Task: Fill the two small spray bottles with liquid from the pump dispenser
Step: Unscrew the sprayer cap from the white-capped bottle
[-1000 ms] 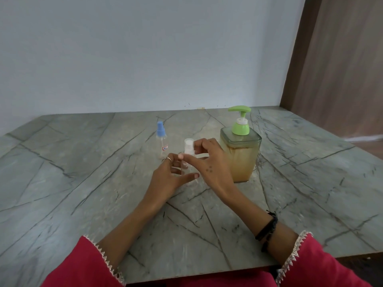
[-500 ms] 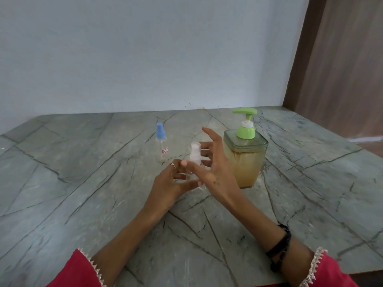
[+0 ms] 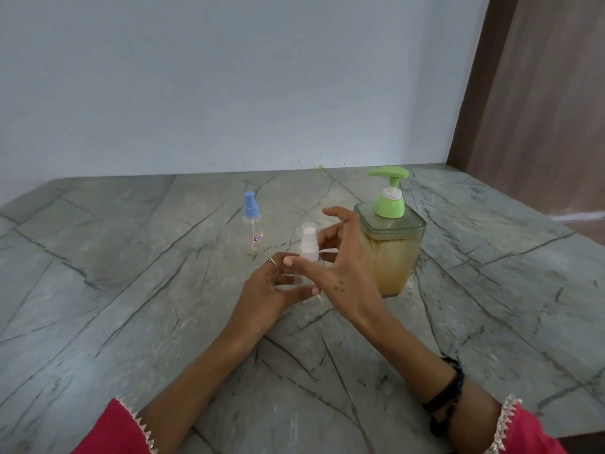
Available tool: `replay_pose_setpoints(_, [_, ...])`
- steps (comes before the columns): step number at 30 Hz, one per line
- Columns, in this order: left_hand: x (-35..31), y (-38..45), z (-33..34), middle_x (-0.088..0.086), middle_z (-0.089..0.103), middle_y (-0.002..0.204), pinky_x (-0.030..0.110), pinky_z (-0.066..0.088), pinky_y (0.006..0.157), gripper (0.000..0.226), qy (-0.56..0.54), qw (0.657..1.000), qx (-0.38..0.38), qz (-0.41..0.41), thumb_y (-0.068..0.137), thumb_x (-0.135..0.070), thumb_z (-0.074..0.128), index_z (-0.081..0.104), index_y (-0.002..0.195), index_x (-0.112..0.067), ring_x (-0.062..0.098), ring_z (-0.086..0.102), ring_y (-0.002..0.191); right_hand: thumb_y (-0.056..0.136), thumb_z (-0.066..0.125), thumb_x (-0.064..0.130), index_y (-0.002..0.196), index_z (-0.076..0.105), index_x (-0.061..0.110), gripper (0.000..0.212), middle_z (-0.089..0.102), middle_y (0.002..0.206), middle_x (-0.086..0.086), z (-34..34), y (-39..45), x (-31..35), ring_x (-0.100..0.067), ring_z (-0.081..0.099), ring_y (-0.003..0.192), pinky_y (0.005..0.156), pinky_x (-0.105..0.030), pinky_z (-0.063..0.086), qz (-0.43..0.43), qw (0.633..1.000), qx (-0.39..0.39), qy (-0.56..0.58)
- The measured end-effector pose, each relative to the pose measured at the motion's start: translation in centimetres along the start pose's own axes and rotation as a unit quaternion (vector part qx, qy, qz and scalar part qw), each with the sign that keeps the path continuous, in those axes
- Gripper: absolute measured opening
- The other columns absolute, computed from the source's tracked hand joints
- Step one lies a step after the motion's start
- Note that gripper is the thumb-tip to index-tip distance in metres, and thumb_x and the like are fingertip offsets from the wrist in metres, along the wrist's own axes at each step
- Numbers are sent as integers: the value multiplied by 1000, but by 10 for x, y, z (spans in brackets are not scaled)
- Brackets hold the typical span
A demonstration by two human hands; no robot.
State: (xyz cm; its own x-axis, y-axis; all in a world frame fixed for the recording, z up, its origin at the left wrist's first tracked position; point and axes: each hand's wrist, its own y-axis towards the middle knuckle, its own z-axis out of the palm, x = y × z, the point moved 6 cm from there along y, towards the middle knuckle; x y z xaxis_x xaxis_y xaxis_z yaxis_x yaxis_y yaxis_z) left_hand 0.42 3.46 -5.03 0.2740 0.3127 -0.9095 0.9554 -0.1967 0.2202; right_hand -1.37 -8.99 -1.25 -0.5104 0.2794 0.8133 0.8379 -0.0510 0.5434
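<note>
A small clear spray bottle with a white cap (image 3: 309, 245) stands upright at the middle of the marble table. My left hand (image 3: 265, 290) grips its clear body from the left. My right hand (image 3: 343, 276) is at the cap's right side with fingers spread; its thumb reaches across the front of the bottle's neck, and the fingers behind the cap look apart from it. A second small clear spray bottle with a blue cap (image 3: 252, 224) stands alone further back on the left. The square pump dispenser (image 3: 393, 250), with a green pump and amber liquid, stands just right of my right hand.
The grey veined marble table (image 3: 131, 290) runs back to a pale wall. A wooden panel (image 3: 540, 109) rises at the back right, beyond the table's right edge. My red sleeves sit at the near edge.
My right hand let go of the white cap and spread its fingers, staying beside it. My left hand keeps its hold on the bottle. The view shifted slightly.
</note>
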Motion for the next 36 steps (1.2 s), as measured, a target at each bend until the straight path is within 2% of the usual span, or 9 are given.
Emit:
replay_pose_setpoints(7, [3, 2, -1, -7, 68, 101, 37, 51, 89, 56, -39, 999, -8, -3, 43, -53, 77, 61, 95, -37, 12, 64, 97, 80, 73, 7, 119, 34, 40, 64, 65, 95, -3, -1, 0, -1, -13, 64, 96, 94, -27, 48, -28, 999, 33, 28])
replay_pose_setpoints(11, [1, 2, -1, -9, 65, 103, 31, 50, 87, 52, -30, 1000, -8, -5, 50, -41, 82, 57, 95, -38, 11, 62, 99, 85, 67, 14, 132, 31, 37, 62, 66, 108, 6, 0, -3, 3, -7, 61, 105, 95, -17, 44, -33, 999, 33, 25])
replay_pose_setpoints(13, [0, 1, -1, -12, 64, 102, 24, 49, 83, 50, -28, 1000, -11, -2, 55, -34, 86, 56, 94, -39, 7, 62, 98, 83, 72, 26, 128, 33, 38, 61, 60, 104, 15, -3, -4, 4, 3, 56, 103, 89, -9, 42, -21, 1000, 11, -1])
replay_pose_setpoints(17, [-1, 0, 0, -21, 62, 100, 13, 43, 74, 38, -17, 1000, -6, 8, 68, -23, 78, 56, 93, -41, -5, 58, 94, 77, 77, 31, 117, 35, 40, 58, 54, 92, 15, -6, -5, 3, 2, 55, 92, 78, -11, 45, -27, 997, -16, -67])
replay_pose_setpoints(21, [0, 2, -3, -19, 62, 97, 12, 42, 72, 40, -22, 1000, -13, 3, 67, -22, 78, 56, 93, -41, -4, 59, 91, 87, 67, 14, 120, 34, 39, 53, 61, 101, 7, -2, -5, 1, -2, 58, 98, 77, -7, 46, -42, 999, 18, -20])
replay_pose_setpoints(23, [-1, 3, -4, -19, 63, 96, 13, 43, 72, 40, -25, 1000, -14, 6, 68, -19, 78, 56, 94, -39, -3, 61, 89, 92, 59, 13, 127, 32, 36, 50, 64, 111, -2, 3, -7, 1, -14, 61, 106, 82, -15, 50, -47, 998, 48, -10])
replay_pose_setpoints(25, [0, 3, -5, -17, 65, 93, 15, 45, 74, 40, -33, 999, -24, 7, 66, -17, 79, 58, 92, -38, -3, 63, 84, 93, 55, 17, 128, 32, 40, 48, 65, 114, 0, 4, -9, 3, -11, 61, 109, 91, -24, 50, -52, 997, 51, -7])
replay_pose_setpoints(30, [0, 0, -3, -13, 68, 105, 23, 48, 85, 42, -30, 999, -16, 15, 66, -21, 79, 62, 102, -34, 6, 62, 99, 79, 77, 22, 122, 31, 38, 65, 53, 100, 15, -2, -5, -1, 8, 53, 97, 79, -3, 43, -29, 999, 14, -25])
replay_pose_setpoints(36, [-2, 1, -5, -12, 67, 105, 23, 48, 88, 45, -29, 999, -23, 23, 65, -20, 81, 60, 100, -38, 7, 62, 101, 81, 74, 15, 113, 35, 45, 59, 53, 92, 15, -5, -6, 2, 3, 55, 91, 76, -7, 45, -60, 997, -8, -42])
